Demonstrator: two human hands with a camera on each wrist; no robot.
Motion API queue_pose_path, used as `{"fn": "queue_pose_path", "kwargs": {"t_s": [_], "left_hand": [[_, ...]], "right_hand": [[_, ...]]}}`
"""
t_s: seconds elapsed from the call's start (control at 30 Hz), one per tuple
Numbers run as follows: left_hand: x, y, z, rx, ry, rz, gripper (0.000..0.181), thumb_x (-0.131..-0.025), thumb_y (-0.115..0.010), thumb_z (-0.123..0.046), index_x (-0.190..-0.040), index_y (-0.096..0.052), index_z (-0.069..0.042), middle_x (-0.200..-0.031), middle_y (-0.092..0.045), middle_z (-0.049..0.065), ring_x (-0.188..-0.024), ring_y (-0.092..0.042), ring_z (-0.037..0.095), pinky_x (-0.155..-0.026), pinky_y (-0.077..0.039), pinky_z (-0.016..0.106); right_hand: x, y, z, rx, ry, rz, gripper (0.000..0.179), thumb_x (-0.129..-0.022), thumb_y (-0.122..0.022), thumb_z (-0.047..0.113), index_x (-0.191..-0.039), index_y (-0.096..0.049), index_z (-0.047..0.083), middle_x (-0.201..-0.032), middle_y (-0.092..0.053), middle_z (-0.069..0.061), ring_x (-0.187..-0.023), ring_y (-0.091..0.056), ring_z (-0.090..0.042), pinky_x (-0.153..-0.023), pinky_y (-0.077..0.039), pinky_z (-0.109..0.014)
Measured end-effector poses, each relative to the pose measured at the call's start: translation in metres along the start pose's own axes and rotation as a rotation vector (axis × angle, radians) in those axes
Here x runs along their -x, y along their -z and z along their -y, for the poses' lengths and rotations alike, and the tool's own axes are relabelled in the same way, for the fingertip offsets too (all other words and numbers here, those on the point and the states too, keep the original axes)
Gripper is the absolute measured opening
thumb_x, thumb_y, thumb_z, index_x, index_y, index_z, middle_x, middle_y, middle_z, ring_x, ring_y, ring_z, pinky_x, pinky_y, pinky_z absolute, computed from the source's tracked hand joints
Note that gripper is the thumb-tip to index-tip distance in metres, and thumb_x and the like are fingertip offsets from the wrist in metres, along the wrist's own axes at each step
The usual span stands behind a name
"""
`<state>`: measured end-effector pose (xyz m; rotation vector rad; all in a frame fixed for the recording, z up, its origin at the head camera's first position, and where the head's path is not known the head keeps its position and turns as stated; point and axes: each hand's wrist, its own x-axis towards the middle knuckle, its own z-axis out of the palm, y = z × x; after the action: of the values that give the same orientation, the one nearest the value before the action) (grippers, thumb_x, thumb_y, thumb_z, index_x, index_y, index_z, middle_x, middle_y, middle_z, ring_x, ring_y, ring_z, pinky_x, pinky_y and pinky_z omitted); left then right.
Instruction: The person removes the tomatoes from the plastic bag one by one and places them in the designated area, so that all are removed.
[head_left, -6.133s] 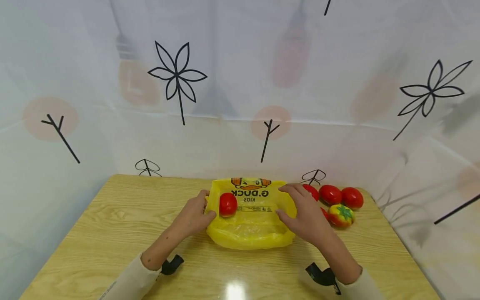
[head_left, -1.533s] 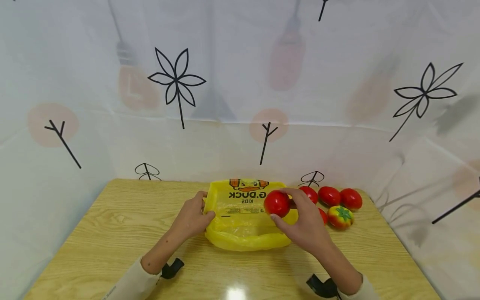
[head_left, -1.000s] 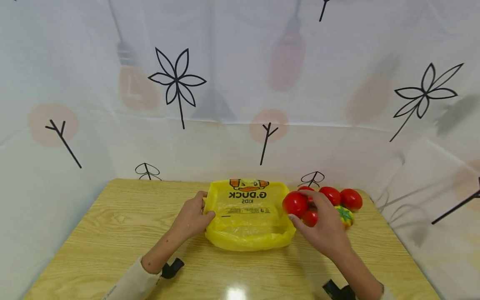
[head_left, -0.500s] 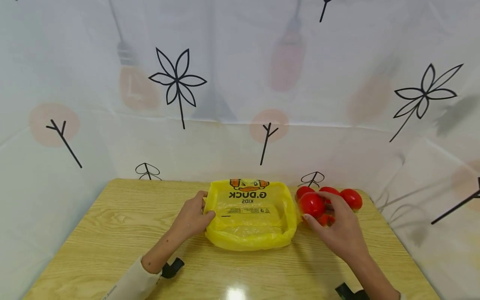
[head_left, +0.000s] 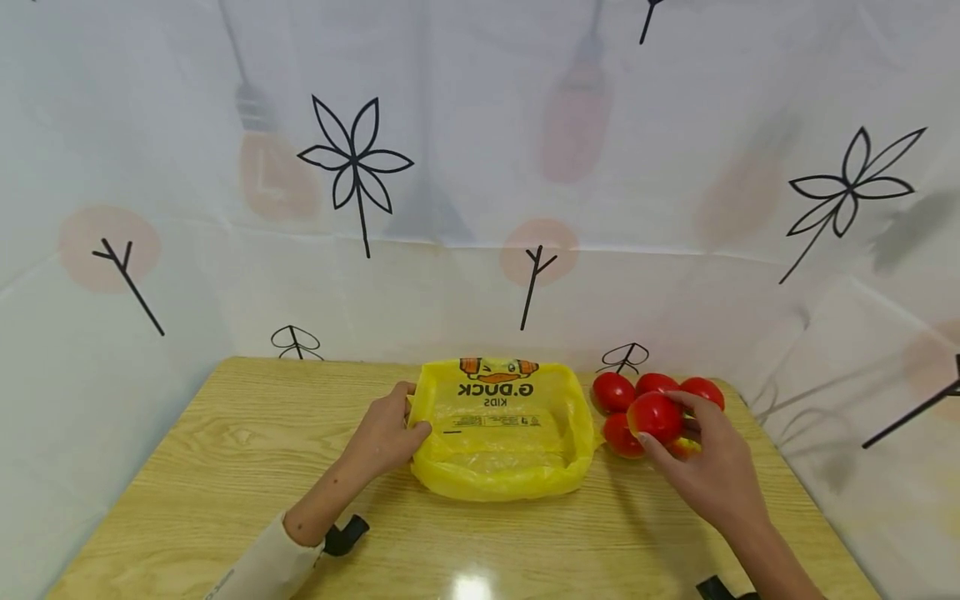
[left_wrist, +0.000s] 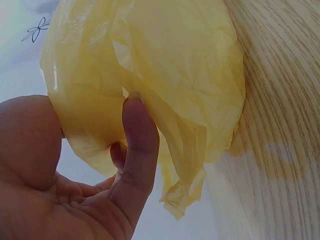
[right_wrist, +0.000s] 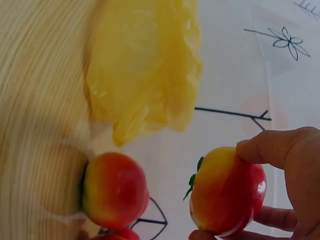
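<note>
A yellow plastic bag with a printed duck face lies with its mouth spread on the table. My left hand pinches its left rim between thumb and fingers; in the left wrist view the thin bag film bunches beside the fingertips. To the bag's right, my right hand holds a red toy tomato by thumb and fingertips, just above other tomatoes. The right wrist view shows this tomato's yellow side and green stem. No tomato shows inside the bag.
Several red tomatoes, among them one at the back left and one in front, sit clustered at the table's right rear. A yellowish tomato is mostly hidden behind my right hand. A patterned white cloth hangs behind the wooden table.
Some seconds ago the tomato was in the bag by its left side. My right hand took hold of it and carried it right, out over the cluster. My left hand stays on the rim.
</note>
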<state>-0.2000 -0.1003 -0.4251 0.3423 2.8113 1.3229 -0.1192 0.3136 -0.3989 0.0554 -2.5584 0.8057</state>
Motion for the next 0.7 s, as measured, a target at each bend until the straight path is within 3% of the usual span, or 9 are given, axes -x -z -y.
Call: {"fn": "queue_pose_path", "kwargs": {"t_s": [0.1, 0.17, 0.3, 0.7], "left_hand": [[0.000, 0.000, 0.000, -0.003, -0.002, 0.000, 0.059, -0.094, -0.066, -0.010, -0.149, -0.049, 0.002, -0.084, -0.060, 0.007, -0.052, -0.049, 0.016, -0.051, -0.045, 0.030], [0.000, 0.000, 0.000, -0.006, -0.002, -0.001, 0.059, -0.094, -0.066, -0.010, -0.149, -0.049, 0.002, -0.084, -0.059, 0.007, -0.052, -0.049, 0.016, -0.050, -0.045, 0.030], [0.000, 0.000, 0.000, -0.005, 0.000, -0.002, 0.060, -0.094, -0.066, -0.010, -0.150, -0.048, 0.003, -0.084, -0.060, 0.007, -0.050, -0.050, 0.016, -0.049, -0.046, 0.030], [0.000, -0.001, 0.000, 0.025, 0.007, 0.002, 0.060, -0.095, -0.066, -0.009, -0.151, -0.047, 0.002, -0.090, -0.062, 0.009, -0.051, -0.058, 0.016, -0.050, -0.052, 0.031]], "right_hand": [[0.002, 0.003, -0.007, 0.008, -0.001, -0.009, 0.071, -0.084, -0.090, 0.019, -0.142, -0.054, 0.000, -0.135, -0.059, -0.023, -0.107, -0.067, -0.044, -0.079, -0.046, -0.004], [0.002, 0.005, -0.012, 0.006, 0.006, -0.018, 0.071, -0.084, -0.090, 0.018, -0.142, -0.054, -0.001, -0.135, -0.058, -0.024, -0.106, -0.067, -0.045, -0.078, -0.037, 0.003], [0.002, 0.010, -0.022, -0.006, 0.002, -0.035, 0.071, -0.085, -0.089, 0.016, -0.142, -0.053, -0.004, -0.135, -0.058, -0.027, -0.103, -0.068, -0.046, -0.077, -0.036, 0.005], [-0.001, 0.027, -0.054, 0.028, -0.123, -0.035, 0.071, -0.090, -0.085, 0.027, -0.143, -0.050, -0.006, -0.134, -0.057, -0.030, -0.106, -0.068, -0.054, -0.065, -0.039, 0.001]]}}
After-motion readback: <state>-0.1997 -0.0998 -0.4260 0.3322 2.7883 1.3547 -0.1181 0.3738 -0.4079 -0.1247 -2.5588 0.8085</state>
